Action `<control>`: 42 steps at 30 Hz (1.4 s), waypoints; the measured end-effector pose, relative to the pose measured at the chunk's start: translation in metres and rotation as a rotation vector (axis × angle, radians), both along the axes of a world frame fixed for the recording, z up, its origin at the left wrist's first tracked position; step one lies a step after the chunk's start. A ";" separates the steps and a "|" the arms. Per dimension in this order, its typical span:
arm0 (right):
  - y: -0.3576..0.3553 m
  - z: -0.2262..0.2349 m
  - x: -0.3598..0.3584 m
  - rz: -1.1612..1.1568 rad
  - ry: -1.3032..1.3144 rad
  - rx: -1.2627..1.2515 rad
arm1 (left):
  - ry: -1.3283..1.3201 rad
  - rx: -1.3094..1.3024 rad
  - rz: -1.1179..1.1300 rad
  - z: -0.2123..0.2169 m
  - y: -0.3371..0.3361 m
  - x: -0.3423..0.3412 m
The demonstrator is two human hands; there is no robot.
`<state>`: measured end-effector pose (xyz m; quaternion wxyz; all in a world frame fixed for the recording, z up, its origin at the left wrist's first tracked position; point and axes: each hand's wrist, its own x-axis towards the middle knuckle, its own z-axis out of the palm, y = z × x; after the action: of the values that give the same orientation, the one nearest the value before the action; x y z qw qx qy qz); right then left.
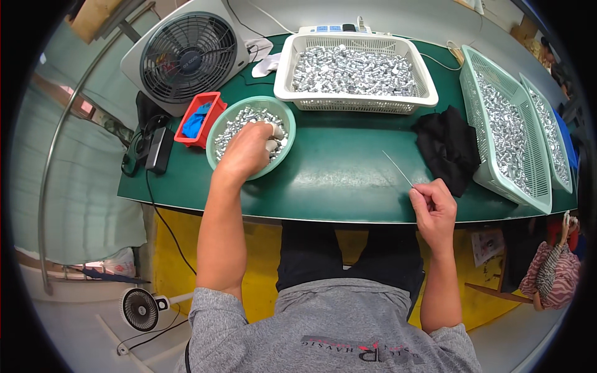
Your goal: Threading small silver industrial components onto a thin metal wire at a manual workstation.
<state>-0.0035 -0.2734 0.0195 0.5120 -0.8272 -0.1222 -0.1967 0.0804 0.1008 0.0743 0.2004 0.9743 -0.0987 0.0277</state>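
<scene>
My left hand point(247, 149) reaches into a round pale green bowl point(290, 118) of small silvery metal parts point(249, 115). Its fingers are curled down among the parts, and white covers show on some fingertips. What those fingertips hold, if anything, is hidden. At the table's front edge on the right, my right hand point(437, 208) is closed in a pinch on a thin metal rod point(397, 168). The rod slants up to the left over the table, its far end free. No part can be made out on it.
Behind stands a white basket point(356, 101) of metal parts. Two green baskets point(507, 186) point(567, 180) of parts line the right, beside black cloth point(449, 149). Left are a red bin point(217, 107) with blue material, a box fan point(189, 59) and a black power adapter point(160, 150).
</scene>
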 end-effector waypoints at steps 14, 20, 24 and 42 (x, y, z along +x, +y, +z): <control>0.003 0.002 -0.008 0.013 0.054 0.114 | 0.428 -1.924 -0.226 -0.063 -0.111 -0.056; 0.015 0.009 -0.034 0.099 0.175 0.297 | 0.523 -1.934 -0.140 -0.061 -0.129 -0.065; 0.022 0.013 -0.040 0.144 0.218 0.318 | 0.564 -1.977 -0.162 -0.068 -0.124 -0.065; 0.027 0.029 -0.040 0.177 0.279 0.300 | 0.615 -1.937 -0.234 -0.069 -0.122 -0.064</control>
<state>-0.0439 -0.2465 0.0482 0.6565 -0.7470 -0.0919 -0.0507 0.0165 -0.0209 0.0055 0.9200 0.3428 -0.0729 -0.1752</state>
